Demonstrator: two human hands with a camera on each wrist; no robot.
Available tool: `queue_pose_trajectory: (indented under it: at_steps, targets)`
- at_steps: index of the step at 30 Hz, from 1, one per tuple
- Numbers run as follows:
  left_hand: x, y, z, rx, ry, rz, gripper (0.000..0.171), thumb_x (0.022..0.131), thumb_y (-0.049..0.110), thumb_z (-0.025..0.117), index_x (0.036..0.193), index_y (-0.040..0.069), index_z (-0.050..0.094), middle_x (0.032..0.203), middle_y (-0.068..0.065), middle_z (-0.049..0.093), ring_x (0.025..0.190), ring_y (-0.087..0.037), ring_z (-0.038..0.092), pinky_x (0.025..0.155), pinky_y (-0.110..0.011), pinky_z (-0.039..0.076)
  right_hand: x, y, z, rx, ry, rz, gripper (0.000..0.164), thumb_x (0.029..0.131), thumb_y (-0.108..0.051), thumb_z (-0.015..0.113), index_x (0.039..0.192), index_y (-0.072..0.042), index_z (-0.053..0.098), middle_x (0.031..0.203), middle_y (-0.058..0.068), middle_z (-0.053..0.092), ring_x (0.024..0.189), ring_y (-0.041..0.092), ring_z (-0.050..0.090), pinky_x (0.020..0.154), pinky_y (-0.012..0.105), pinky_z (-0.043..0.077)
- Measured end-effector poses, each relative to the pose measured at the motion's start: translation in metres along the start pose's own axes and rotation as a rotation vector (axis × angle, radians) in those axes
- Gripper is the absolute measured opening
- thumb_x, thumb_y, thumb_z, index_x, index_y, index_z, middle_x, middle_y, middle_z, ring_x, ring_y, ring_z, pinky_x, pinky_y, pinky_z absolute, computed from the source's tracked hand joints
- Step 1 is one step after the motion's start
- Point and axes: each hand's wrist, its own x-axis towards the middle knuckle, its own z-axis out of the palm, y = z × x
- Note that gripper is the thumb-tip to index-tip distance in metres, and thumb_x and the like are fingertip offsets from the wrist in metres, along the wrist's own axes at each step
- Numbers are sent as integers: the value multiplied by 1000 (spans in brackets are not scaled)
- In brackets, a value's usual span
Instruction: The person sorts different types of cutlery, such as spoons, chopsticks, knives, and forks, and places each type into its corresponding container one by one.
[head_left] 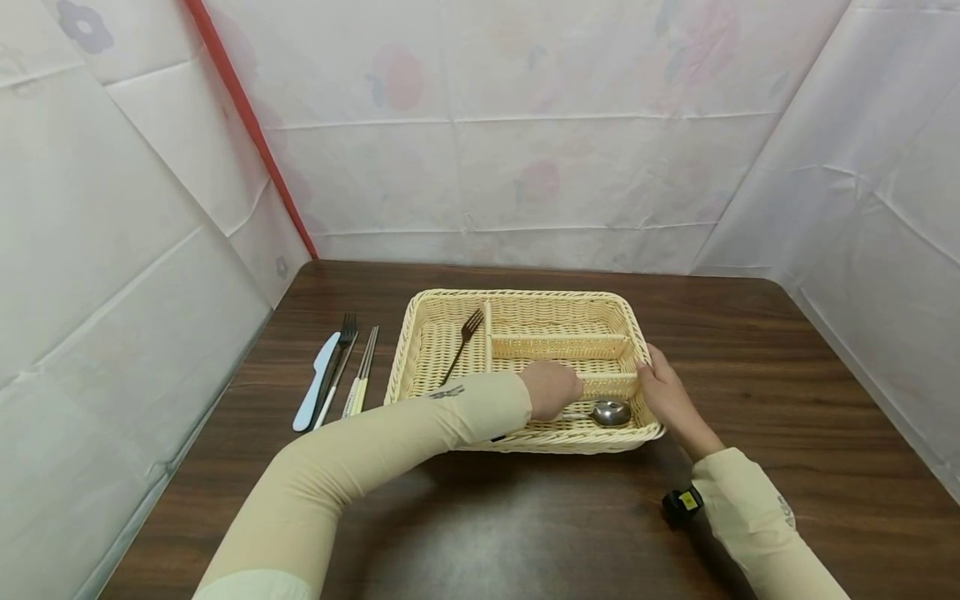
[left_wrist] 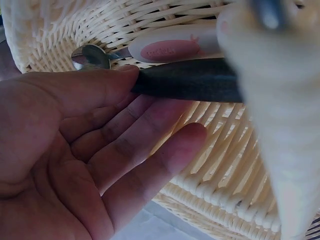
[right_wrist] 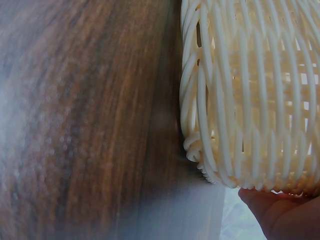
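1. The spoon (head_left: 609,412) is lying in the wicker basket's (head_left: 525,440) near-right compartment.
2. The left hand (head_left: 551,390) is hovering over its handle with fingers straight, gripping nothing.
3. The right hand (head_left: 670,398) is resting against the basket's right rim; its grip is unclear.
4. A fork (head_left: 461,343) is lying in the left compartment.

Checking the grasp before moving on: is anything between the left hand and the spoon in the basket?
Nothing visible. The left hand is inside the basket at the spoon handle, fingers straight in the wrist view; whether they touch it is unclear.
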Motion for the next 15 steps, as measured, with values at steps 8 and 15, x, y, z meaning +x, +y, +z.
queue_pose_trajectory:
  at_steps: [8,15]
  targets:
    - [2,3,0,81,2,-23,16,92,4,56,83,16,61,77,6,59,61,-5,46,60,-21,52,0,0,0,6,-3,-10,49,103,-12,24,147,8,13,145,33,26,135,40,22,109,53,17]
    - [1,3,2,98,33,-29,16,90,4,56,82,17,61,77,7,60,60,-4,44,58,-22,52,0,-1,0,0,1,-4,49,103,-13,25,147,7,14,145,32,27,135,39,23,109,52,17]
